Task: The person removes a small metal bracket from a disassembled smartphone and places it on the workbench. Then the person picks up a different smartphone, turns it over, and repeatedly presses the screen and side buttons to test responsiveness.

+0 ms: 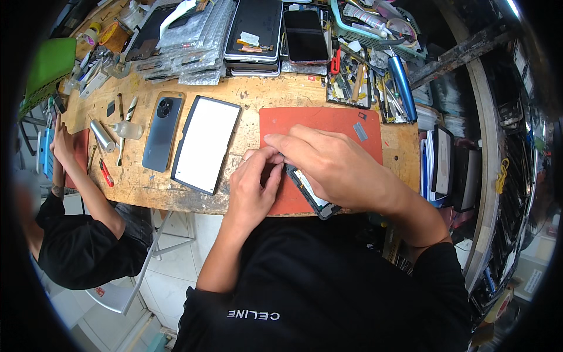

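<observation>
An opened phone (306, 189), with a dark frame and a pale inner part, lies slanted at the near edge of a red mat (281, 117). My left hand (253, 183) is closed at the phone's upper left corner, thumb and forefinger drawn together. Over the phone arches my right hand (331, 161), its fingers closed and meeting the left fingertips at that corner. Whatever is pinched between the fingers is hidden. My right hand also covers much of the phone. On the mat's far right lie a small grey strip (360, 131) and a small dark piece (363, 116).
Left of the mat lie a white panel with a dark border (205, 144) and a blue-grey phone (161, 132). Bubble-wrapped stacks (196, 44), a dark phone (306, 36) and a tool tray (355, 82) line the back. Another person's arm (88, 176) rests at far left.
</observation>
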Demonstrator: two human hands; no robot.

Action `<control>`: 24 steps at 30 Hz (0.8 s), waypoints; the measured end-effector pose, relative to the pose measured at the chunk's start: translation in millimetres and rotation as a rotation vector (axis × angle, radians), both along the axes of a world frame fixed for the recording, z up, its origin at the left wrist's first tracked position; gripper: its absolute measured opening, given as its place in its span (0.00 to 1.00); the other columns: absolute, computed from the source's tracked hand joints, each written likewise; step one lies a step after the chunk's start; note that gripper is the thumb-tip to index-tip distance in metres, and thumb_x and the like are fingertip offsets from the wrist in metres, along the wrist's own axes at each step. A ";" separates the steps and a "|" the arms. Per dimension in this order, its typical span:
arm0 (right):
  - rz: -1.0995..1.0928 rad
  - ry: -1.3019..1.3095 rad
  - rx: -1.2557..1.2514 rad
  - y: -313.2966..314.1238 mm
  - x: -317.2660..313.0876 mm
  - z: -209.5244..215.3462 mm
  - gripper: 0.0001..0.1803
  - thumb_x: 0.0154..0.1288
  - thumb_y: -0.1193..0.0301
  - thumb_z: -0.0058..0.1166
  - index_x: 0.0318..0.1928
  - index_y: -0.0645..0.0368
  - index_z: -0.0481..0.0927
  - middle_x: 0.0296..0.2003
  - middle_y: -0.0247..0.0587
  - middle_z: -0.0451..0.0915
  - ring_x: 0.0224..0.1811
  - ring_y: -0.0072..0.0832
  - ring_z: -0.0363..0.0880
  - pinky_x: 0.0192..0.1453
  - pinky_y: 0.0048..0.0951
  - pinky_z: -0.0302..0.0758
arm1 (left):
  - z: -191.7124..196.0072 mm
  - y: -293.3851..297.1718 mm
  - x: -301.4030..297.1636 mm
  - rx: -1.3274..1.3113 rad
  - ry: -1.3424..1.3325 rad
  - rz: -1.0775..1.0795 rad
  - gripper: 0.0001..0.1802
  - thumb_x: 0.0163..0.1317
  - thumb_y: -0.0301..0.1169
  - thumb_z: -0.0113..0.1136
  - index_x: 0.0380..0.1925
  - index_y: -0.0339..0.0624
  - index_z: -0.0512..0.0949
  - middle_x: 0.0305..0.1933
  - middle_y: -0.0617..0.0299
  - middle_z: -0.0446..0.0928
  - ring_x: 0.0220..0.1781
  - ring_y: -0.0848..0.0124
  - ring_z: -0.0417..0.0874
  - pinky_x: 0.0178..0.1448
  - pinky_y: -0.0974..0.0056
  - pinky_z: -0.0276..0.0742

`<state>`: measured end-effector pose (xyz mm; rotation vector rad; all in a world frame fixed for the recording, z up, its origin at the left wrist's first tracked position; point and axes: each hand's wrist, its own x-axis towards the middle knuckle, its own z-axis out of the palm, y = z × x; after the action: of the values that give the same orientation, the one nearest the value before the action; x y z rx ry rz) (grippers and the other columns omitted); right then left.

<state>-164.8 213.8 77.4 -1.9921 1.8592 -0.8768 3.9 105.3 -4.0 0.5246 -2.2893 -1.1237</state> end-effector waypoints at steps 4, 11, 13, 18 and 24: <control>0.011 0.124 0.081 2.0 1.8 2.1 0.25 0.62 0.81 0.58 0.62 0.69 0.78 0.45 0.51 0.82 0.47 0.48 0.86 0.49 0.43 0.84 | 2.1 0.2 2.8 0.002 0.002 -0.032 0.20 0.62 0.15 0.69 0.54 0.35 0.79 0.41 0.49 0.85 0.44 0.51 0.87 0.47 0.54 0.83; 0.088 0.071 0.108 5.1 6.0 0.6 0.18 0.64 0.79 0.57 0.55 0.66 0.77 0.46 0.49 0.82 0.51 0.47 0.85 0.52 0.42 0.83 | 3.2 3.9 8.1 0.017 -0.085 -0.112 0.20 0.61 0.18 0.70 0.54 0.33 0.78 0.44 0.44 0.82 0.46 0.44 0.83 0.51 0.49 0.81; 0.111 0.093 0.078 2.3 5.2 -4.0 0.13 0.63 0.77 0.59 0.48 0.64 0.76 0.44 0.49 0.81 0.49 0.47 0.86 0.49 0.42 0.84 | 4.1 3.8 8.4 0.031 -0.093 -0.131 0.22 0.61 0.18 0.69 0.55 0.33 0.77 0.45 0.43 0.82 0.47 0.44 0.83 0.52 0.49 0.81; 0.054 0.222 0.085 4.4 9.3 -9.0 0.11 0.65 0.74 0.58 0.46 0.63 0.76 0.42 0.47 0.81 0.47 0.41 0.86 0.46 0.40 0.83 | 6.2 3.6 7.9 0.108 -0.127 -0.138 0.26 0.61 0.17 0.68 0.61 0.34 0.76 0.46 0.44 0.83 0.50 0.45 0.83 0.54 0.50 0.81; 0.011 0.246 0.023 2.5 18.1 -8.2 0.09 0.65 0.71 0.59 0.43 0.60 0.79 0.35 0.40 0.78 0.39 0.34 0.85 0.38 0.35 0.81 | 9.7 -14.8 19.8 -0.007 -0.059 0.066 0.17 0.64 0.21 0.67 0.53 0.36 0.80 0.42 0.49 0.83 0.47 0.51 0.83 0.52 0.52 0.80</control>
<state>-146.7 216.3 69.3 -2.1772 1.9728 -0.6277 23.7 90.5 5.7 0.6342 -2.3078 -1.0812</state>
